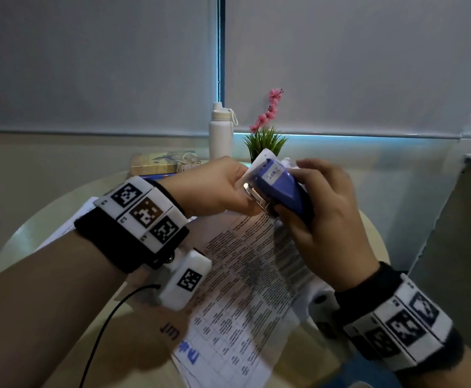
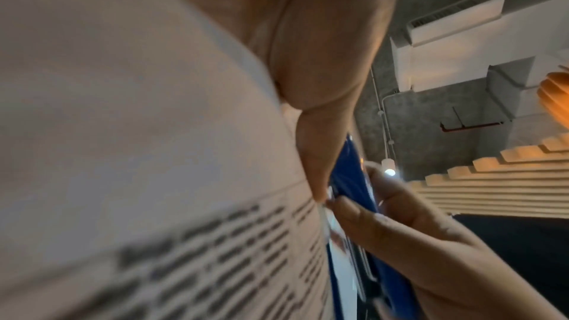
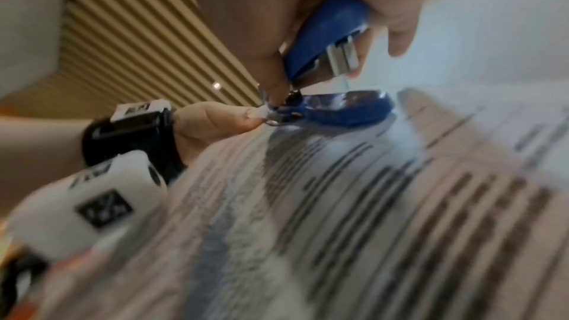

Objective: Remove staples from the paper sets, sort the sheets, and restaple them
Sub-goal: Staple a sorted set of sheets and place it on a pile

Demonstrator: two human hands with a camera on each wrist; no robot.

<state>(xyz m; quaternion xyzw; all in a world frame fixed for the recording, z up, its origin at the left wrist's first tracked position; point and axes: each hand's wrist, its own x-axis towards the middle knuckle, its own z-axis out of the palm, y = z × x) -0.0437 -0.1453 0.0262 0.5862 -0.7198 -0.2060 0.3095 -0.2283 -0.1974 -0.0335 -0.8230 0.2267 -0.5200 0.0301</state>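
Observation:
A set of printed sheets (image 1: 245, 278) with a table of small text is held up off the round table. My left hand (image 1: 217, 189) pinches its top corner. My right hand (image 1: 321, 208) grips a blue stapler (image 1: 282, 189), whose mouth sits at that same corner right beside the left fingers. In the right wrist view the blue stapler (image 3: 326, 40) stands slightly agape over the paper set (image 3: 369, 203), with the left thumb (image 3: 215, 118) at its hinge end. The left wrist view shows the paper set (image 2: 154, 179) close up and the blue stapler (image 2: 351, 179) behind my thumb.
At the table's far edge stand a white bottle (image 1: 220, 130), a small potted plant with pink flowers (image 1: 265, 135) and a yellow book (image 1: 164, 163). More sheets (image 1: 69, 225) lie on the round table (image 1: 32, 236) under my left forearm. A grey cabinet (image 1: 464, 219) stands right.

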